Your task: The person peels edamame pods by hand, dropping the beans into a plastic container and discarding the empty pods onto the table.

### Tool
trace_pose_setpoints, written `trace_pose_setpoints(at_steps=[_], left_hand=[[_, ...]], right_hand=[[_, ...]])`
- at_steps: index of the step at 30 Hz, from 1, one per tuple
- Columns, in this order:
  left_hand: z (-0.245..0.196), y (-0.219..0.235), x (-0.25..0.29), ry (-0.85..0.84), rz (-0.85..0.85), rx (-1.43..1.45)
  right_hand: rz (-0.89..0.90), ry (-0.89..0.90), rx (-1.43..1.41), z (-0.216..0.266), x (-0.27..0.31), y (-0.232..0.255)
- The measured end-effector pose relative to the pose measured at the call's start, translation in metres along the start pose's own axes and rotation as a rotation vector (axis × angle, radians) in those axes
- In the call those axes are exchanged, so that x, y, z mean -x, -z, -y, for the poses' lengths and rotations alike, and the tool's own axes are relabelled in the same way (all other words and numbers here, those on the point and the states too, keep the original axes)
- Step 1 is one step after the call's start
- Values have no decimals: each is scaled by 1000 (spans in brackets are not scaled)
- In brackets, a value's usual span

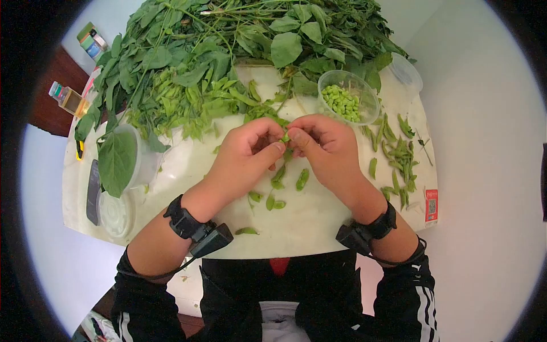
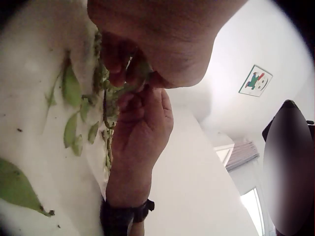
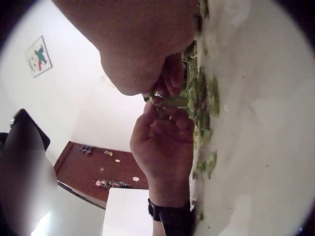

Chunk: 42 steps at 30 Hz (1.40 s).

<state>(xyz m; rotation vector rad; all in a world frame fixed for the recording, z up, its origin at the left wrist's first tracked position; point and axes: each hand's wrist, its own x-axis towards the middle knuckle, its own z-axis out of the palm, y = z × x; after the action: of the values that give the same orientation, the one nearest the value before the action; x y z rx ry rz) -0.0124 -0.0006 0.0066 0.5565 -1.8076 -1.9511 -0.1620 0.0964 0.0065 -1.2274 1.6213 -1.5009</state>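
Note:
Both hands meet over the middle of the table, fingertips close together. A small green soybean pod (image 1: 285, 138) is pinched between them, mostly covered by the fingers. My left hand (image 1: 245, 149) grips it from the left with thumb and curled fingers, and my right hand (image 1: 326, 146) pinches it from the right. Below the hands lie several loose pods and split shells, such as a plump pod (image 1: 302, 179) and a shell (image 1: 270, 202). Just beyond the right hand stands a clear round tub (image 1: 373, 111) holding shelled green soybeans (image 1: 341, 102).
A big heap of leafy soybean plants (image 1: 228, 40) covers the table's far side, with picked pods (image 1: 188, 97) in front. More pods (image 1: 403, 162) lie at right. At left are a clear container (image 1: 149, 162), a lid (image 1: 115, 214), a phone (image 1: 93, 191) and a bottle (image 1: 69, 100).

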Motion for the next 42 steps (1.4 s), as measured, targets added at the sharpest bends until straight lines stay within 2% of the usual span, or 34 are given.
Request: trace_pose_setpoints(at_steps=[1,3,4,6,10,12,13,15,22,24,25,27,28,30,31,33,37,39,40,42], left_hand=[[0,0,0,-3,-1,-1],[1,-1,0,-45,-40,-66],[1,-2,1,-46,-39,-67],[-1,-2,2,-32,-50,-117],[0,0,1,-65,-19,-106],[3,1,1,-55,-25,-20],[2,2,2,-55,-25,-19],[0,2,3,-56,-14,-109],[3,1,2,-59,-121,-201],[3,2,1,-94,-103,-230],[4,3,2,-91,-100,-230],[6,3,2,-108,-82,-305],[5,3,2,-109,-81,-305],[1,3,3,-141,-55,-318],[1,2,3,-141,-54,-318],[1,0,2,-111,-61,-139],[0,-1,1,-143,-61,-86],[2,2,0,-131,-29,-231],[2,3,1,-129,-33,-232],[1,4,2,-236,23,-402]], right_hand=[[0,3,1,-1,0,1],[7,173,215,-2,-1,2],[6,173,216,-1,-1,4],[53,427,435,5,-2,8],[-7,381,416,10,2,3],[-83,204,263,14,4,0],[-83,204,263,11,3,1],[26,354,415,6,0,6],[58,431,468,7,0,1],[120,312,360,12,2,1],[118,308,359,13,3,2],[185,146,327,14,2,5],[184,147,327,14,1,6],[201,-9,198,13,0,9],[200,-9,198,9,0,8],[97,-45,-103,1,0,5],[76,17,-16,6,-2,6],[75,199,273,9,-1,5],[79,200,271,9,-1,5],[129,141,282,9,0,7]])
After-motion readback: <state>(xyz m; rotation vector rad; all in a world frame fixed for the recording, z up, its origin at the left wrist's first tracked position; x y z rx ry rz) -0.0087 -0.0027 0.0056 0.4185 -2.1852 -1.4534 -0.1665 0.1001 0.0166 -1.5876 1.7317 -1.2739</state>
